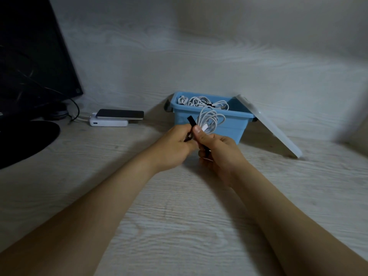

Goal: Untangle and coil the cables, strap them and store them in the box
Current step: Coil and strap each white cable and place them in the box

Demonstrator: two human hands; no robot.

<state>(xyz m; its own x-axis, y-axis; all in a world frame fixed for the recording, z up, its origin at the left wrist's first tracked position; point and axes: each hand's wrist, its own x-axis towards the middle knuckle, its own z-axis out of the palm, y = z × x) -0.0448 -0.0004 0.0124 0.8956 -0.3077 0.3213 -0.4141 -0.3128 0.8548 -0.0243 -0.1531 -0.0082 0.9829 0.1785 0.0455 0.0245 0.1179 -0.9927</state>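
Centre of frame, above bench [179, 216]: pinching white cable coil [213, 118] at its neck with right hand [219, 154], to keep loops bunched. Gripping black strap [190, 120] in left hand [175, 145], likely for wrapping. Just behind, blue box [235, 127] left open, lid [268, 124] leaned on its right side, ready for stowing.

Two bare forearms reach forward from the lower corners and meet near the middle of the view. The left hand [175, 145] is turned back-up, its fingers curled and pinching a black strap [190, 119]. The right hand [223, 156] sits just beside it, knuckles almost touching, fingers curled round a coiled white cable [208, 127], with the thumb pressed on top where strap and coil meet.
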